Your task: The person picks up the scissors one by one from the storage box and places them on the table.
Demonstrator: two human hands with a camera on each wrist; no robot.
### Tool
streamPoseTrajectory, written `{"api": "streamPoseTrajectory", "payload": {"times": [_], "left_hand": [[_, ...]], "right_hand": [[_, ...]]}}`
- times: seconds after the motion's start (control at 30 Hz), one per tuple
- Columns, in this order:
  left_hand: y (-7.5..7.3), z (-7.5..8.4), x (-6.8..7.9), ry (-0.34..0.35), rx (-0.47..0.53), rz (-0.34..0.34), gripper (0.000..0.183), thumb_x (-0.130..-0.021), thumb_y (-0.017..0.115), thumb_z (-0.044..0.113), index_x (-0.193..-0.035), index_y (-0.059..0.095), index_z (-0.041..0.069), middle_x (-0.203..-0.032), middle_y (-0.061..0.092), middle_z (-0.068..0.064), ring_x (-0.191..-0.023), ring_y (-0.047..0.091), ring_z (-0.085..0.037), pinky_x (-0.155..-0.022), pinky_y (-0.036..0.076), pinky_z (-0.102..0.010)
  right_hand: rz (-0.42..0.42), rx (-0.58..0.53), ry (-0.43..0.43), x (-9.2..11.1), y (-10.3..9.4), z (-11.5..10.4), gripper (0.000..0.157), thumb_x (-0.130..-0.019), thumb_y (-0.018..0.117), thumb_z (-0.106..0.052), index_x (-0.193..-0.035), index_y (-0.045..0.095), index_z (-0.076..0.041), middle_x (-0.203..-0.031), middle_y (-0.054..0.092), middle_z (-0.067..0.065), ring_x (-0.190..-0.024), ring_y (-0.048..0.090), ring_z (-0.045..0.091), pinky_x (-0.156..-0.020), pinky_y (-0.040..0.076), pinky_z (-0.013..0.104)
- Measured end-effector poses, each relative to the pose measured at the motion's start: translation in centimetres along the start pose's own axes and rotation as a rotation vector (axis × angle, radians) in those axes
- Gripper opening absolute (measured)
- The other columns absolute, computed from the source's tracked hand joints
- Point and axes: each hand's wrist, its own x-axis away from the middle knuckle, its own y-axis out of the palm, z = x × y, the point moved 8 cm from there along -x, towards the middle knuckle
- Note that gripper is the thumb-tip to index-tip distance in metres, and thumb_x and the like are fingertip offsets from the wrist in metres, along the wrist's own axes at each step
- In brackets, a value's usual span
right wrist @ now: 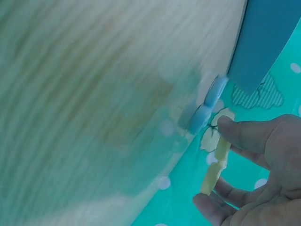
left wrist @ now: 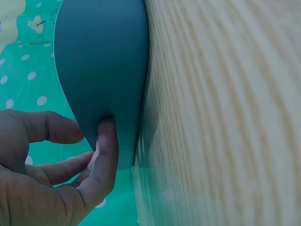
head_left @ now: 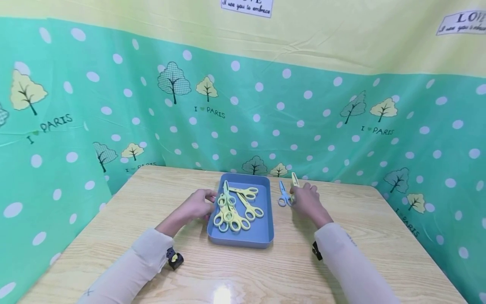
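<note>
Tray [head_left: 241, 243] gripped at left side by left hand [head_left: 196, 204]; yellow scissors [head_left: 295, 180] pinched in right hand [head_left: 308, 201] beside blue scissors [head_left: 282, 190].
</note>
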Motion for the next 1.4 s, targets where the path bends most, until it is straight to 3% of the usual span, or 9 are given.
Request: {"api": "streamPoseTrajectory", "payload": {"times": [0.3, 0.43, 0.6, 0.87, 1.2, 1.4], "left_hand": [[-0.1, -0.1, -0.1, -0.010, 0.002, 0.001, 0.066, -0.078, 0.056, -0.010, -0.144, 0.049, -0.008, -0.122, 0.056, -0.021, -0.073, 0.061, -0.023, -0.060, 0.059, -0.035], [-0.1, -0.1, -0.2, -0.012, -0.002, 0.004, 0.064, -0.080, 0.056, -0.010, -0.144, 0.050, -0.008, -0.123, 0.056, -0.020, -0.074, 0.062, -0.024, -0.061, 0.060, -0.035], [-0.1, -0.1, -0.2, -0.009, -0.007, 0.005, 0.064, -0.079, 0.056, -0.010, -0.142, 0.051, -0.008, -0.121, 0.056, -0.020, -0.076, 0.062, -0.024, -0.061, 0.060, -0.036], [-0.1, -0.1, -0.2, -0.010, -0.009, 0.013, 0.064, -0.078, 0.057, -0.009, -0.142, 0.052, -0.008, -0.120, 0.057, -0.019, -0.075, 0.062, -0.024, -0.061, 0.060, -0.036], [0.0, 0.2, -0.2, -0.018, -0.006, 0.005, 0.064, -0.079, 0.057, -0.009, -0.143, 0.050, -0.007, -0.123, 0.056, -0.021, -0.081, 0.064, -0.027, -0.061, 0.060, -0.036], [0.0, 0.1, -0.1, -0.019, -0.005, 0.008, 0.064, -0.079, 0.057, -0.009, -0.143, 0.051, -0.007, -0.124, 0.056, -0.021, -0.080, 0.064, -0.026, -0.060, 0.060, -0.036]], "right_hand": [[-0.095, 0.039, 0.032, -0.3, 0.2, 2.1, 0.042, -0.086, 0.065, 0.003, -0.129, 0.066, 0.003, -0.122, 0.052, 0.034, -0.107, 0.044, 0.047, -0.090, 0.045, 0.060], [-0.150, 0.029, 0.052, -0.3, 0.5, 2.9, 0.041, -0.087, 0.068, -0.002, -0.128, 0.066, 0.000, -0.122, 0.053, 0.032, -0.111, 0.044, 0.049, -0.097, 0.043, 0.068], [-0.203, 0.031, 0.063, -0.4, 1.3, 3.5, 0.033, -0.092, 0.070, -0.009, -0.125, 0.069, -0.003, -0.120, 0.055, 0.028, -0.108, 0.045, 0.045, -0.096, 0.044, 0.067], [-0.215, 0.033, 0.036, -0.7, 1.6, 3.1, 0.034, -0.092, 0.071, -0.010, -0.126, 0.069, -0.005, -0.123, 0.056, 0.027, -0.109, 0.046, 0.044, -0.091, 0.049, 0.059], [-0.240, 0.054, 0.004, -0.5, 1.8, 2.7, 0.037, -0.092, 0.071, -0.010, -0.128, 0.067, -0.005, -0.129, 0.056, 0.029, -0.115, 0.049, 0.048, -0.099, 0.045, 0.065], [-0.258, 0.102, -0.037, -0.2, 1.3, 1.9, 0.045, -0.094, 0.065, -0.007, -0.138, 0.061, -0.006, -0.137, 0.048, 0.033, -0.121, 0.044, 0.053, -0.100, 0.044, 0.070]]}}
